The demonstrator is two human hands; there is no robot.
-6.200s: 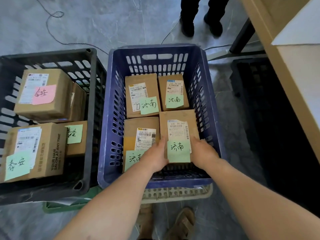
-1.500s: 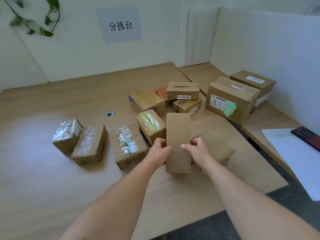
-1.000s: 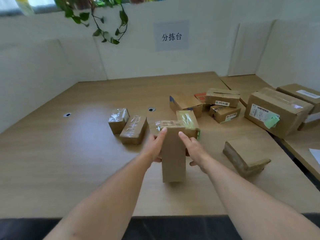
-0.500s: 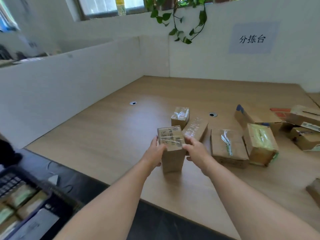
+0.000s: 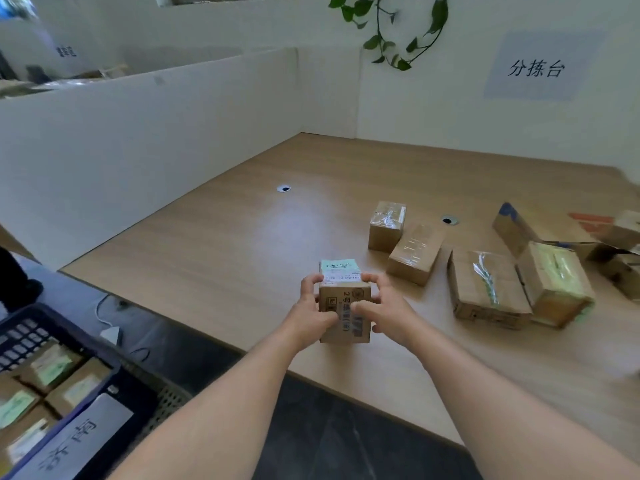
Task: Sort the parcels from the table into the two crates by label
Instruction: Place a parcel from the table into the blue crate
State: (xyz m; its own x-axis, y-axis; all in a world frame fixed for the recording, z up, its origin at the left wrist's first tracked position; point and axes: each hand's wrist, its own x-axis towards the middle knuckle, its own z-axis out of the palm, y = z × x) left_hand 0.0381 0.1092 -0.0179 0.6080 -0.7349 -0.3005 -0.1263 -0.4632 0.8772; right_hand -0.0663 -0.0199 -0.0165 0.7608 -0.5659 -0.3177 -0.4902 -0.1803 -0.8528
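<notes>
I hold a brown cardboard parcel (image 5: 344,304) upright over the table's near edge, with a green sticky note and a white shipping label on its top face. My left hand (image 5: 311,311) grips its left side and my right hand (image 5: 382,311) its right side, fingers across the front. At the lower left stands the blue crate (image 5: 74,344), with several labelled parcels inside and a white handwritten sign on its rim. Several taped parcels (image 5: 415,252) lie on the wooden table (image 5: 263,244) to the right of my hands.
White partition walls enclose the table at the left and back. A wall sign (image 5: 535,69) and a hanging plant (image 5: 391,26) are at the back. Dark floor with a white cable (image 5: 104,320) lies between the table and the crate. Two cable grommets sit in the tabletop.
I picked this parcel from the table and tipped it so its labelled face shows on top. My view has swung left, bringing the blue crate into the lower left.
</notes>
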